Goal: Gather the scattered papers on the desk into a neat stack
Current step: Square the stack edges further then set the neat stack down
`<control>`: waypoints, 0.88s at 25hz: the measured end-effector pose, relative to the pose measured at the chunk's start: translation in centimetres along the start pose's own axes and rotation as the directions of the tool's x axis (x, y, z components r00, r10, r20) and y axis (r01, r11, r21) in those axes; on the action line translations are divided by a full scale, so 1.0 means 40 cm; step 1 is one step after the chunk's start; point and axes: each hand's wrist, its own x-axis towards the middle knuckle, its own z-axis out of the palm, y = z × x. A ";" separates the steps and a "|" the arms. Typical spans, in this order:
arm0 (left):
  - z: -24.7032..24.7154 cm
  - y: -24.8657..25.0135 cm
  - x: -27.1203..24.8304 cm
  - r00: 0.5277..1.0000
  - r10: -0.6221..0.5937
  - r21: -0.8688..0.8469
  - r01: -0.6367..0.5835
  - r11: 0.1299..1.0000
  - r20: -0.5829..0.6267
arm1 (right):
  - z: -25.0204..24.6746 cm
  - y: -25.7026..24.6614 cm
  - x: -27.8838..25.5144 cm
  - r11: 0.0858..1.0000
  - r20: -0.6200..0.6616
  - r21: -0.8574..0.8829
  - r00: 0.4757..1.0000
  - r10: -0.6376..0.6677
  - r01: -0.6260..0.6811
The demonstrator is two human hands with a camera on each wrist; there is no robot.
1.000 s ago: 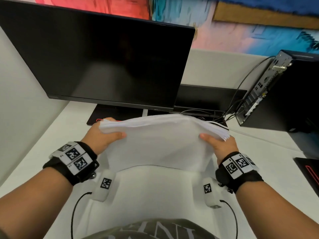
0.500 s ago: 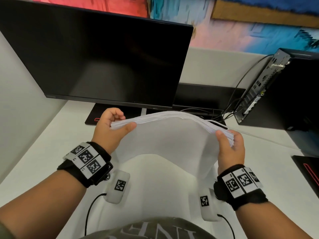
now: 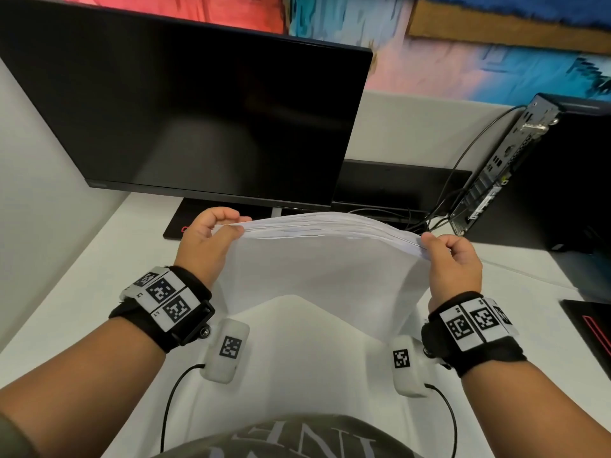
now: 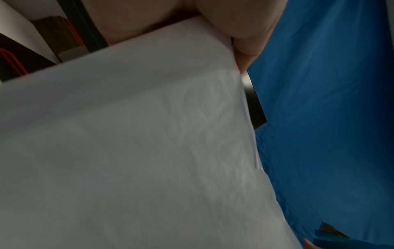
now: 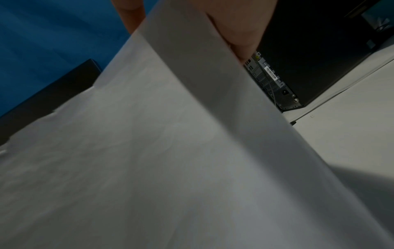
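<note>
A stack of white papers [image 3: 324, 266] stands almost upright in front of my chest, its top edge bowed upward, its lower part hidden behind my wrists. My left hand [image 3: 211, 236] pinches the stack's upper left corner between thumb and curled fingers. My right hand [image 3: 446, 256] grips the upper right corner the same way. In the left wrist view the papers [image 4: 127, 151] fill the frame under my left hand [image 4: 238, 33]. The right wrist view shows the sheet surface [image 5: 149, 151] with my right hand [image 5: 234, 28] clamped on its edge.
A black monitor [image 3: 198, 120] stands just behind the papers on the white desk [image 3: 82, 279]. A black computer tower [image 3: 545, 173] with cables sits at the right. A dark pad with a red line [image 3: 591, 328] lies at the right edge.
The stack has swung from lying tilted to nearly upright. Both hands rose slightly and moved their grip to the top corners, fingers curling over the upper edge.
</note>
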 end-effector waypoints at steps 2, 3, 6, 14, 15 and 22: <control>-0.002 -0.001 0.002 1.000 -0.018 -0.028 0.018 0.999 -0.001 | -0.001 -0.003 0.002 1.000 0.008 -0.015 1.000 0.010 -0.010; -0.002 0.001 0.002 0.999 -0.032 -0.044 0.032 0.999 -0.005 | -0.001 -0.006 0.003 1.000 0.008 -0.016 1.000 0.016 -0.016; -0.001 0.004 0.008 0.997 -0.071 -0.059 0.070 0.996 -0.019 | 0.000 -0.008 0.010 0.999 0.011 -0.004 0.999 0.032 -0.032; -0.002 0.009 0.021 0.996 -0.087 -0.093 0.087 0.992 0.007 | -0.004 -0.006 0.041 0.999 0.036 -0.036 0.999 0.040 -0.038; -0.003 0.007 0.021 0.997 -0.077 -0.097 0.079 0.992 0.019 | -0.011 -0.001 0.050 0.999 0.080 0.000 0.996 0.046 -0.046; -0.016 -0.059 0.016 0.956 -0.105 0.209 0.047 0.977 0.275 | -0.098 0.094 0.092 0.976 0.656 0.008 0.737 0.160 -0.219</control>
